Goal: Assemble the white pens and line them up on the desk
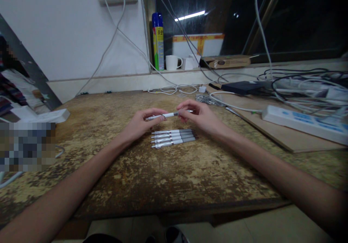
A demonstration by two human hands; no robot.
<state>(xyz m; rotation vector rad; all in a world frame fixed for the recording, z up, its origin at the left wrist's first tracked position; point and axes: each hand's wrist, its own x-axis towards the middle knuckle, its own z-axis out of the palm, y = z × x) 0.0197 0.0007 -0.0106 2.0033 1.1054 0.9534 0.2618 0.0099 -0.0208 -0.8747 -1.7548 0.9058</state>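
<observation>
Your left hand (141, 121) pinches one end of a white pen (168, 115) between thumb and fingertips, and your right hand (199, 116) pinches the other end, so both grips are clenched on the same pen, held level just above the desk (163, 177). It looks light, stiff and smooth, probably plastic, so it likely needs little squeeze but could roll or slip between your fingers; the darker sleeve near your right hand looks like the surest hold. At 6 o'clock from the held pen, four more pens (173, 138) lie side by side on the desk, touching or nearly so, dark ends to the right. Out at 3 o'clock rests a white power strip (301, 124); at 12 o'clock a spray can (158, 41) and a white mug (173, 62) stand on the sill.
</observation>
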